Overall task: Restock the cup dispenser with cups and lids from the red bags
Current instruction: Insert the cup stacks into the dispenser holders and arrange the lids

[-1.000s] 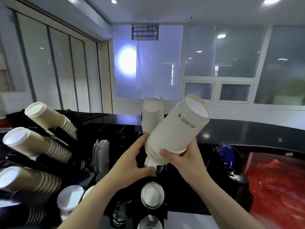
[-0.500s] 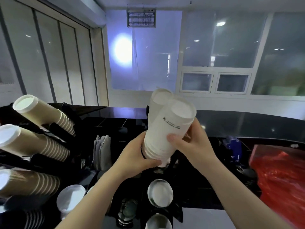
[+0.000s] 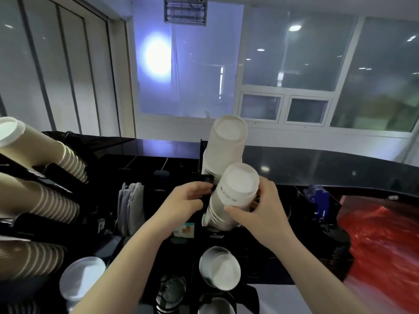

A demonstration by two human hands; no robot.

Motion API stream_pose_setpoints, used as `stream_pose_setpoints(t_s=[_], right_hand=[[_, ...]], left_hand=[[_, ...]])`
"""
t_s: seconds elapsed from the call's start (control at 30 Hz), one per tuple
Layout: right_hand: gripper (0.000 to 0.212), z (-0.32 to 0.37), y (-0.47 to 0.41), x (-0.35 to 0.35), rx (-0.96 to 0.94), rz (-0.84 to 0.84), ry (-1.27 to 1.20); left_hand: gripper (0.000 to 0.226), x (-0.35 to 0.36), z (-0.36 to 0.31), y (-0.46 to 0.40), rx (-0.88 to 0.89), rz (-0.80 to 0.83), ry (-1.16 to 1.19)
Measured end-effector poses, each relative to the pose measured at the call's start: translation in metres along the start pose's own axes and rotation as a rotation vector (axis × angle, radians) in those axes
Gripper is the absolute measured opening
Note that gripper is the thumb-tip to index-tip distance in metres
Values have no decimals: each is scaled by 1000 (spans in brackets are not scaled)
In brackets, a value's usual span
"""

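Observation:
A stack of white paper cups (image 3: 231, 196) stands base-up in a slot of the black cup dispenser (image 3: 181, 250), in the middle of the view. My right hand (image 3: 260, 209) grips this stack from its right side, thumb across the front. My left hand (image 3: 188, 198) holds the black dispenser frame just left of the stack. Behind it a second white cup stack (image 3: 224, 146) rises out of the slot above. A red bag (image 3: 383, 250) lies at the right edge.
Brown ribbed cup stacks (image 3: 43, 155) jut out of the dispenser on the left. White cup bases (image 3: 221, 268) and a lid stack (image 3: 79, 279) fill lower slots. Grey folded cloths (image 3: 131, 205) stand left of centre. A black counter (image 3: 317, 164) runs behind, a blue object (image 3: 317, 200) to the right.
The white cup stack, held tilted above the dispenser a second ago, has come down into the slot. My left hand slid off the stack onto the dispenser frame.

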State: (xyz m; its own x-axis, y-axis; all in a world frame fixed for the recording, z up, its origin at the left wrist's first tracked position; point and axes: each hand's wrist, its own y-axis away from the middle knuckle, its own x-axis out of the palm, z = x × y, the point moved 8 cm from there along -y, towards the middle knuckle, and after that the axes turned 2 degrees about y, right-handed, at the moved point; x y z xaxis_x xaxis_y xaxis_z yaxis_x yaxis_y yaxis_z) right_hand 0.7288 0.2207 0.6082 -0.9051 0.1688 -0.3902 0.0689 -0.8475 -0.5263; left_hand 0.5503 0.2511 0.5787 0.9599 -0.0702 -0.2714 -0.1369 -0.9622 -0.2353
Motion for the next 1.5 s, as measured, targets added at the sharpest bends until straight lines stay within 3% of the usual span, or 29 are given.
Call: stream_pose_setpoints(t_s=[0.1,0.3,0.47,0.63,0.77,0.83,0.93,1.07,1.27,1.43,1.5], right_hand=[[74,-14,5,12,29,59,112],[85,-14,6,24,97,94,64],[51,-8,8,21,70,43,142],[56,-12,4,18,107,85,211],[63,1,-3,-2,85,-139,124],[72,9,-13,-9,59,-197,75],[91,10,-34,-3,63,-139,87],[75,1,-63,10,119,8,99],[81,-5,-88,26,128,110,34],[60,4,-91,30,70,57,35],[72,1,-91,32,101,23,-2]], left_hand=[[54,-9,8,-2,-13,-60,-41],[44,-33,16,0,-7,-156,-46],[41,-47,14,1,47,-192,-69],[40,-50,15,0,94,-179,-139],[35,-55,9,-4,180,-206,-93],[41,-54,6,-10,206,-200,-81],[67,-41,1,-27,237,-122,-101],[84,-15,-7,-51,290,22,-137],[88,-5,-4,-69,301,10,-83],[79,-3,8,-68,280,-89,-11],[77,-4,12,-68,272,-149,-65]])
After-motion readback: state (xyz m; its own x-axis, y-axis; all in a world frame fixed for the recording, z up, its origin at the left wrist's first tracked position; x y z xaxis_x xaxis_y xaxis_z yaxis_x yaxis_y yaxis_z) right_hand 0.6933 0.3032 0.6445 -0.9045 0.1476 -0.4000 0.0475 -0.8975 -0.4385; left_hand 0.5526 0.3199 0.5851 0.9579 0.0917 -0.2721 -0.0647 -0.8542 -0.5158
